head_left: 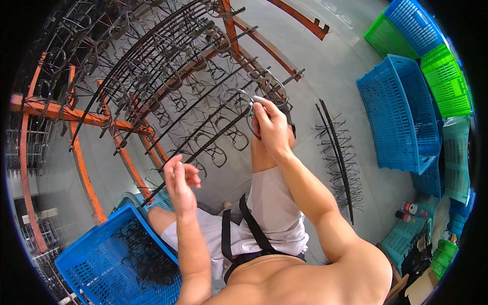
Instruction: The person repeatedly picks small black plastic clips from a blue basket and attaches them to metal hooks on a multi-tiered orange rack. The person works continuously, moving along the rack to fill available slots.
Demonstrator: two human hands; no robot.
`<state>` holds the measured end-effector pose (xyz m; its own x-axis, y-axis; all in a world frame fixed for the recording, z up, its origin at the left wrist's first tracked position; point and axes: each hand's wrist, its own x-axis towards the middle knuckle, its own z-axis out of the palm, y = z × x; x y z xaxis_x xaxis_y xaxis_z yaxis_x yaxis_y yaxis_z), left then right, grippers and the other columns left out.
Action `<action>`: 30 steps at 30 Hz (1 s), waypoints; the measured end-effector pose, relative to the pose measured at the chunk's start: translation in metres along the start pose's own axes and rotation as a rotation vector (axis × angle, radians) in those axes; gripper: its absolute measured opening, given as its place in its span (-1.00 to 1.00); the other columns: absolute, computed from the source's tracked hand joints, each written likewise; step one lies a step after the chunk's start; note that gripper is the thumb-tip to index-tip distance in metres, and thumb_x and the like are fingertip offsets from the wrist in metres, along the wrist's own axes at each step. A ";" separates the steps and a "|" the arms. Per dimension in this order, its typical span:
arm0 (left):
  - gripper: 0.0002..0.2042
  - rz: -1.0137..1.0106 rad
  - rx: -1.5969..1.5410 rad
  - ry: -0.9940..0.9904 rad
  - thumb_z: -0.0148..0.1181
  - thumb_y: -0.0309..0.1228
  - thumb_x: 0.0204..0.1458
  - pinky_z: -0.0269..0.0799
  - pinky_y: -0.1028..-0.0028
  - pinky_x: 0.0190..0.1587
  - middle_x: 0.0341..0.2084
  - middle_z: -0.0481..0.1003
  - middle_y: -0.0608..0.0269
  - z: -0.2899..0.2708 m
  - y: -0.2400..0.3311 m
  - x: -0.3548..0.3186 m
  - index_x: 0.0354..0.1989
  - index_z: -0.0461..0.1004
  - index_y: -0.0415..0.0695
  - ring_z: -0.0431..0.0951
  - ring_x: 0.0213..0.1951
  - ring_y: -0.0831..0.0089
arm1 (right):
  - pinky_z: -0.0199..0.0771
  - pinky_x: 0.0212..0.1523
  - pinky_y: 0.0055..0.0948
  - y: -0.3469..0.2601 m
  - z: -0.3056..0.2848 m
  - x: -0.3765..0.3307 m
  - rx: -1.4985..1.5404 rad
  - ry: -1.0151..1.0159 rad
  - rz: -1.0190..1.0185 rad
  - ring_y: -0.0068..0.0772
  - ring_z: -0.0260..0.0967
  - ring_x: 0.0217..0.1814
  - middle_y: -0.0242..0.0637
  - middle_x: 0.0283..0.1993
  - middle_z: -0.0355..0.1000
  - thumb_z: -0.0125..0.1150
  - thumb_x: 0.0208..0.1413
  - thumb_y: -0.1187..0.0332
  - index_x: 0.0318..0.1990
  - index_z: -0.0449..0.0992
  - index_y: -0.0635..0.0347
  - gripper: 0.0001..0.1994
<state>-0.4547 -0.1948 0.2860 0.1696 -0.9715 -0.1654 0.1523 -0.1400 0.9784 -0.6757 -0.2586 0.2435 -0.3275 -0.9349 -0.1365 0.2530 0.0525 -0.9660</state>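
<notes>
My right hand [271,122] is raised in the middle, its fingers closed round a thin dark looped frame [238,90]. Part of that piece is hidden behind the fingers. It is close to the end of a black hanging rod [223,125] that carries similar looped pieces. Lower and to the left, my left hand [181,178] is lifted with fingers loosely bent and apart, and I see nothing in it. Just beneath that rod hang more dark loops [211,150]. Beside my left leg a blue basket [96,269] holds a tangle of small dark pieces [147,256].
An orange metal rack [81,168] spans the left and top, full of black rods with loops. Two spiky rods [338,157] lie on the floor to my right. Blue crates [391,117] and green crates [447,81] line the right side, with bottles [414,209] near them.
</notes>
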 end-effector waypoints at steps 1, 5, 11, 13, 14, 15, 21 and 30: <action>-0.75 0.031 0.109 0.045 -0.07 -0.26 0.19 0.21 0.65 -0.65 -0.56 0.40 0.27 -0.018 -0.004 0.000 -0.09 0.29 -0.17 0.32 -0.63 0.63 | 0.06 -0.73 -0.66 0.010 0.008 0.011 -0.020 0.090 0.001 -0.72 0.09 -0.72 -0.50 -0.63 0.22 -0.06 0.23 0.35 -0.10 0.41 0.30 -0.78; -0.73 0.376 0.683 0.574 0.05 -0.35 0.13 0.26 0.55 -0.50 -0.55 0.37 0.28 -0.115 -0.035 -0.011 -0.08 0.28 -0.23 0.32 -0.54 0.56 | 0.08 -0.73 -0.67 0.025 0.022 0.028 0.007 0.196 0.051 -0.73 0.08 -0.70 -0.54 -0.63 0.19 -0.06 0.23 0.34 -0.14 0.41 0.26 -0.80; -0.70 0.165 0.889 0.744 0.06 -0.28 0.13 0.29 0.51 -0.40 -0.45 0.41 0.20 -0.154 -0.038 -0.022 -0.13 0.35 -0.28 0.35 -0.47 0.47 | 0.12 -0.72 -0.66 0.040 0.023 0.034 0.057 0.135 0.097 -0.72 0.05 -0.71 -0.54 -0.64 0.15 -0.08 0.24 0.32 -0.21 0.40 0.22 -0.82; -0.71 0.137 0.684 0.659 0.02 -0.27 0.15 0.29 0.56 -0.45 -0.41 0.44 0.20 -0.161 -0.044 -0.018 -0.11 0.35 -0.26 0.37 -0.48 0.52 | 0.14 -0.71 -0.67 0.034 0.025 0.032 0.149 0.166 0.122 -0.71 0.06 -0.71 -0.53 -0.64 0.16 -0.09 0.24 0.32 -0.22 0.38 0.23 -0.82; -0.71 0.041 0.573 0.649 0.02 -0.28 0.15 0.30 0.57 -0.46 -0.40 0.45 0.20 -0.163 -0.046 -0.020 -0.10 0.35 -0.26 0.38 -0.48 0.54 | 0.14 -0.70 -0.67 0.036 0.023 0.035 0.151 0.163 0.131 -0.70 0.06 -0.71 -0.52 -0.64 0.17 -0.09 0.24 0.32 -0.22 0.38 0.23 -0.82; -0.71 -0.054 0.461 0.638 0.01 -0.28 0.16 0.30 0.59 -0.47 -0.39 0.46 0.20 -0.159 -0.044 -0.019 -0.09 0.35 -0.25 0.39 -0.48 0.55 | 0.15 -0.70 -0.68 0.035 0.023 0.037 0.154 0.159 0.140 -0.70 0.06 -0.71 -0.52 -0.64 0.17 -0.09 0.24 0.32 -0.23 0.38 0.24 -0.82; -0.72 -0.005 0.287 0.725 -0.02 -0.28 0.17 0.31 0.61 -0.50 -0.39 0.47 0.22 -0.167 -0.051 -0.008 -0.10 0.34 -0.26 0.40 -0.50 0.57 | 0.13 -0.70 -0.66 0.035 0.019 0.037 0.194 0.080 0.170 -0.69 0.07 -0.71 -0.52 -0.63 0.18 -0.08 0.25 0.31 -0.18 0.39 0.20 -0.83; -0.70 -0.121 -0.069 0.705 0.11 -0.20 0.09 0.34 0.59 -0.35 -0.36 0.46 0.28 -0.181 -0.054 -0.008 -0.17 0.40 -0.18 0.42 -0.38 0.58 | 0.18 -0.77 -0.59 0.036 0.035 0.028 0.308 0.087 0.174 -0.65 0.11 -0.74 -0.49 -0.66 0.12 -0.11 0.27 0.27 -0.19 0.38 0.19 -0.80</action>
<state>-0.2883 -0.1453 0.2123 0.7326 -0.5920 -0.3359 0.2673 -0.2036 0.9419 -0.6437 -0.2949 0.2131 -0.3287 -0.8872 -0.3238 0.5700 0.0870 -0.8170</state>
